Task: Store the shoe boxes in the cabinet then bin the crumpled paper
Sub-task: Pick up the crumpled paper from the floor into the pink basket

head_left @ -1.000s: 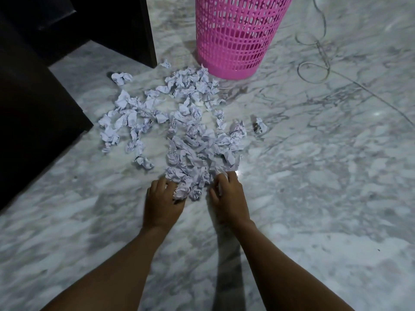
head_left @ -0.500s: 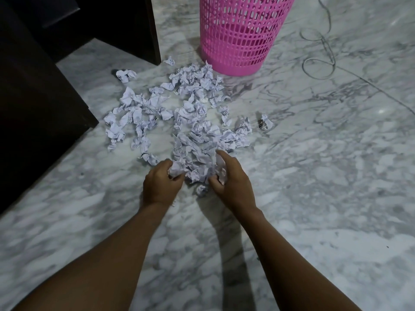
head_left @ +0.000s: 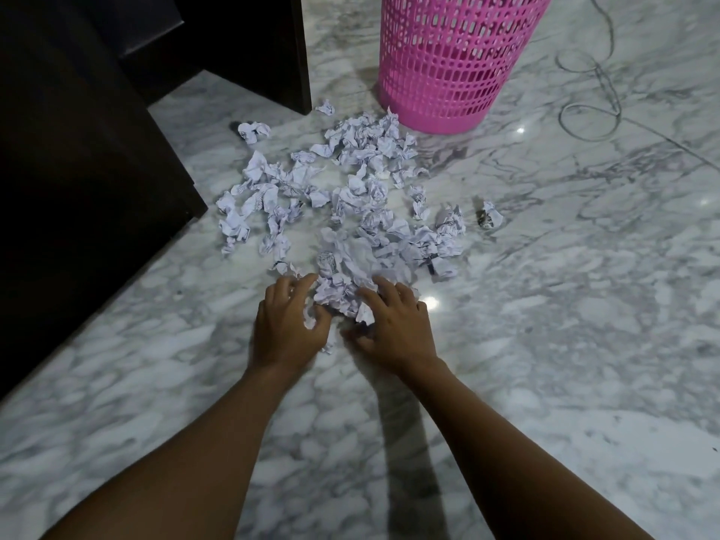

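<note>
Marble floor [head_left: 545, 305]; dark cabinet [head_left: 78, 189], seemingly

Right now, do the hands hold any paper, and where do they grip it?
Both hands, left and right, cup a small clump of crumpled paper between them, fingers curled round its near edge. It rests on the floor, not lifted.

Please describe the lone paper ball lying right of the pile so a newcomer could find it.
Start at the pink basket and come toward the hands along the pile's right edge. The paper ball sits apart on bare marble, showing dark print, touching nothing.
</note>
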`<state>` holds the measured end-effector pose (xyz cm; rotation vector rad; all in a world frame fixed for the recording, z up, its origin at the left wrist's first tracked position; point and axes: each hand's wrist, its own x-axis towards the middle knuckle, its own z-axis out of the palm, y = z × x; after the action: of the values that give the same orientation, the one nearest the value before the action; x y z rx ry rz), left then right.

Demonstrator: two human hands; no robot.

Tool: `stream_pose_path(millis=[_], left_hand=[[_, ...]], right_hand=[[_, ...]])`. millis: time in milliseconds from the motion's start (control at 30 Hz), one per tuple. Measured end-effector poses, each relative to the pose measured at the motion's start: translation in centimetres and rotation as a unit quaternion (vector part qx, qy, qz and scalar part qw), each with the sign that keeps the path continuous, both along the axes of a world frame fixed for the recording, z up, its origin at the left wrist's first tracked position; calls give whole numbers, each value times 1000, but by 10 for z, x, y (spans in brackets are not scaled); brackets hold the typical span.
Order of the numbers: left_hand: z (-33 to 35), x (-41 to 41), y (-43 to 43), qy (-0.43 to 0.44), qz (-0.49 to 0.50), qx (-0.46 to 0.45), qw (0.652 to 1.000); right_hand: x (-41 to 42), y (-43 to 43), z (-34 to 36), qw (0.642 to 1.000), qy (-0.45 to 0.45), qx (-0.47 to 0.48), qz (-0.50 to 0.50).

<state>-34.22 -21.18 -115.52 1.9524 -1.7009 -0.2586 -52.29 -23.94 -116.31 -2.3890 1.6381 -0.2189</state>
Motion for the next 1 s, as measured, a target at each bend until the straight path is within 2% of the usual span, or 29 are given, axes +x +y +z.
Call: stream_pose_path(millis=[100,300,500,600,800,1000], left_hand=[[-3,-3,7,-7,-28,25,999],[-14,-12,21,-86,-96,73,989],[-19,-19,11,-172,-76,63,980],[-22,-22,2,-188,-71,32,979],[-30,-23,-14,-127,-97,-54,986],[-23,-22,-21,-105,-100,-48,988]], right_hand=[[-2,4,-8,996,-73,-43,-6],[-21,3,-17,988,-151,-31,-25],[-29,-1,-5,957,-272,-32,-96],[-29,-3,5,943,-312,-59,-96],[-25,-8,24,933,-329,-117,-84],[-28,-9,24,936,-317,-119,-91]])
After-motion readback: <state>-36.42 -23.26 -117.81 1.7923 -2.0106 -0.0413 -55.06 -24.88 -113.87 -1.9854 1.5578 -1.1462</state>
